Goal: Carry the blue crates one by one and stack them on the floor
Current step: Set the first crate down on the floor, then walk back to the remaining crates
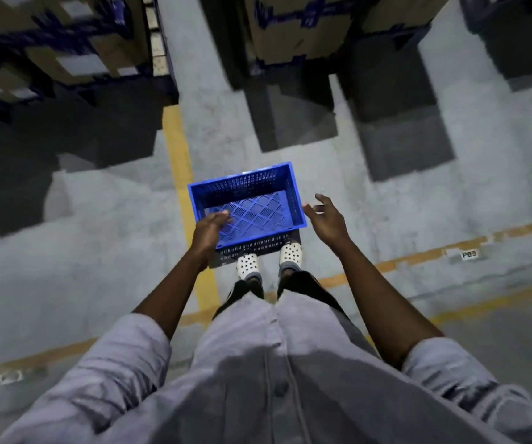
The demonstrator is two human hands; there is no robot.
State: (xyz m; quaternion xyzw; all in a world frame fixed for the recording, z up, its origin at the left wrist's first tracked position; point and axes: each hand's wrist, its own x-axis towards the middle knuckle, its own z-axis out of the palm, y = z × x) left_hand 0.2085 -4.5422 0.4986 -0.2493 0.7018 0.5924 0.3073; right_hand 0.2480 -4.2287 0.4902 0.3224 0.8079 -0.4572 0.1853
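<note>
Left hand (209, 228): fingers curled over near-left corner of the blue crate (252, 216); can't tell if gripping. Crate sits low on the concrete floor (386, 203) at my feet. Right hand (325, 216): spread, empty, beside right rim. Empty perforated plastic, so probably light and stiff. Grab opposite rims.

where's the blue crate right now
Head view, centre: the blue crate is ahead of the white shoes, right of the yellow floor line, left hand on its near-left rim.
</note>
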